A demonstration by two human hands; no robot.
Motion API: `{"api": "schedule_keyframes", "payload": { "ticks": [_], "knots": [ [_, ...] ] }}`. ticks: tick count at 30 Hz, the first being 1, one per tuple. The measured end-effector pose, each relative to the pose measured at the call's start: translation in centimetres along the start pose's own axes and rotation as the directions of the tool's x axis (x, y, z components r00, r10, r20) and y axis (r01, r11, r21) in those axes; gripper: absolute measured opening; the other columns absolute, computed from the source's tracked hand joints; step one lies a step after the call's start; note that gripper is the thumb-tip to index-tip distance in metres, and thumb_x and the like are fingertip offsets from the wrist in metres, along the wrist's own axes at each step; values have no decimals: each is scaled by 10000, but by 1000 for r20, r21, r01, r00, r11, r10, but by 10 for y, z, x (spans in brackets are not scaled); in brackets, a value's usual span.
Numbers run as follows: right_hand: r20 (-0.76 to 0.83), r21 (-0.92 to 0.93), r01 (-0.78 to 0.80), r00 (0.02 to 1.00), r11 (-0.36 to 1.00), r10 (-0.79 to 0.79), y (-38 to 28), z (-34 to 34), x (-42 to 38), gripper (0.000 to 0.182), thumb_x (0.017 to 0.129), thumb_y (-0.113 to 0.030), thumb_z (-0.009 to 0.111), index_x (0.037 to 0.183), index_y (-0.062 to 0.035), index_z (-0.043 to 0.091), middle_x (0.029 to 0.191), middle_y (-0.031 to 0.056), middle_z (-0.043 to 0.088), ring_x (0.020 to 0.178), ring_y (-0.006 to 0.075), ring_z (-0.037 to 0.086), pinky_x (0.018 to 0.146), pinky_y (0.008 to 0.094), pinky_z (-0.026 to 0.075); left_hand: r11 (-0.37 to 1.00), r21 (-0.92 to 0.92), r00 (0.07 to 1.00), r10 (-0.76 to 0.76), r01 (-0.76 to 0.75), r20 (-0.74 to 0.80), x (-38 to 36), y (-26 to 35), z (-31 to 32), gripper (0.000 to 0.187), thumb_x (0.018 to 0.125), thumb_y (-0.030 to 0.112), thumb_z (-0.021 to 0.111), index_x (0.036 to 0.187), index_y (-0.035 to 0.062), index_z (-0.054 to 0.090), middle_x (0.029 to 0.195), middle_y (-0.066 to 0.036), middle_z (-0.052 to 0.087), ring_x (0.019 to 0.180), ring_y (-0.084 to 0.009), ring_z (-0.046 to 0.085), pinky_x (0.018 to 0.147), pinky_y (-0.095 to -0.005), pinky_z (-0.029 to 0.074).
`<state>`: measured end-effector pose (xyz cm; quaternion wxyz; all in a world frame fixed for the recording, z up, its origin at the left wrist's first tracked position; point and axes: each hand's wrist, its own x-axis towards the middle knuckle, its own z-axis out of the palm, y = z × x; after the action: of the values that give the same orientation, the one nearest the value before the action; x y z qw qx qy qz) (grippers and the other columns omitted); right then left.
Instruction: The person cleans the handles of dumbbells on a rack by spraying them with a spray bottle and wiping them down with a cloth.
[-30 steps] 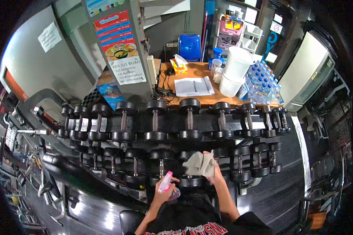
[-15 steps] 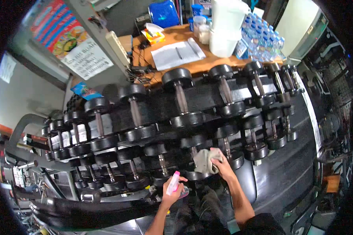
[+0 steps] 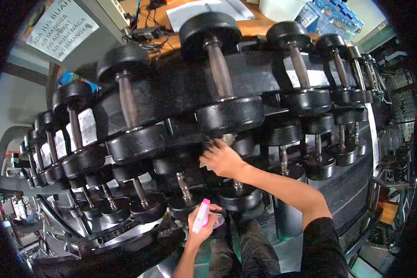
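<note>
My left hand (image 3: 198, 231) is wrapped round a small spray bottle (image 3: 201, 217) with a pink and white top, low in front of the rack. My right hand (image 3: 224, 160) reaches forward with its fingers closed on a pale cloth (image 3: 228, 138), mostly hidden by the hand. It is at the rear head of a lower-row dumbbell (image 3: 241, 198), just beneath the front head of an upper-row dumbbell (image 3: 229, 116). The fingers are somewhat blurred, and exactly where the cloth touches cannot be made out.
Black dumbbells fill both tiers of the rack, including one upper-left dumbbell (image 3: 127, 99). Behind it, a wooden table (image 3: 171, 44) carries papers (image 3: 183, 14), cables and a white container (image 3: 280, 9). Water bottles (image 3: 336, 18) stand at the back right. A printed sign (image 3: 62, 30) hangs at left.
My right hand has moved forward and left with the cloth, from the dumbbell's front to its rear. The view has come closer to the rack. My left hand still grips the spray bottle.
</note>
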<state>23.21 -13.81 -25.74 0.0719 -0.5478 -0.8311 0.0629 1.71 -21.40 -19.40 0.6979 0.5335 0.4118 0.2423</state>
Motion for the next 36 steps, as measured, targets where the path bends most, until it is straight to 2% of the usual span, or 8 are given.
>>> {"api": "schedule_keyframes", "payload": {
  "ticks": [4, 8, 11, 15, 18, 22, 28, 36],
  "knots": [
    [303, -203, -14, 950, 979, 76, -30, 39, 39, 162, 776, -168, 589, 713, -122, 731, 735, 40, 689, 860, 238, 640, 921, 390, 406, 998, -32, 998, -51, 50, -39, -8, -15, -2, 178, 781, -118, 519, 937, -43, 559, 942, -149, 660, 636, -128, 616, 588, -255, 508],
    [390, -210, -27, 915, 977, 109, -20, 21, 33, 169, 788, -165, 573, 787, -119, 736, 835, 49, 698, 945, 217, 626, 918, 357, 409, 997, 63, 998, -50, 51, -26, -9, -4, -3, 197, 763, -108, 522, 933, -38, 594, 898, -117, 676, 607, -111, 607, 587, -252, 503],
    [-63, -25, 101, 993, 995, -103, 6, -15, -6, 301, 748, -148, 599, 1041, -142, 667, 1072, 43, 661, 952, 230, 626, 940, 398, 445, 995, 97, 999, 20, -25, 48, -6, -2, -6, 196, 795, -139, 518, 947, -14, 516, 959, -219, 635, 613, -152, 607, 552, -287, 527],
    [-271, 219, -189, 931, 957, 246, 29, -23, -75, 418, 754, -102, 606, 1163, -189, 591, 1190, 39, 610, 1032, 262, 608, 960, 411, 452, 998, -4, 997, 60, -60, 44, 0, 5, -8, 185, 811, -122, 524, 957, -8, 515, 974, -219, 633, 628, -152, 613, 554, -288, 528],
    [-105, 760, -507, 522, 407, 846, 34, 26, -115, 420, 818, -80, 575, 1235, -66, 529, 1224, 147, 587, 1072, 346, 576, 933, 402, 447, 996, -43, 996, 84, -83, 41, 0, 9, -9, 174, 823, -108, 527, 958, 1, 516, 977, -217, 634, 639, -157, 619, 553, -289, 529],
    [162, 930, -348, 106, -116, 981, 30, 30, -100, 428, 843, -61, 527, 1264, 2, 483, 1243, 229, 554, 1141, 390, 533, 967, 406, 418, 993, -22, 993, 117, -117, 32, -1, 18, -10, 149, 823, -98, 528, 937, -2, 521, 971, -193, 646, 621, -135, 612, 548, -274, 522],
    [-194, 275, -391, 872, 878, 449, -3, -30, -50, 473, 769, -81, 564, 1239, -129, 551, 1226, 73, 583, 1196, 314, 506, 1054, 452, 355, 996, -34, 996, 85, -85, 5, -6, 20, -8, 136, 822, -93, 532, 931, -12, 523, 964, -188, 650, 625, -134, 613, 554, -270, 520],
    [-250, 185, -197, 938, 963, 240, -2, -12, -36, 370, 751, -101, 597, 1121, -115, 597, 1191, 102, 576, 1170, 318, 514, 1031, 454, 388, 998, -28, 999, 49, -49, 15, -2, 20, 5, 140, 826, -92, 548, 938, -12, 521, 975, -209, 643, 640, -154, 621, 563, -286, 526]
  ]
}}
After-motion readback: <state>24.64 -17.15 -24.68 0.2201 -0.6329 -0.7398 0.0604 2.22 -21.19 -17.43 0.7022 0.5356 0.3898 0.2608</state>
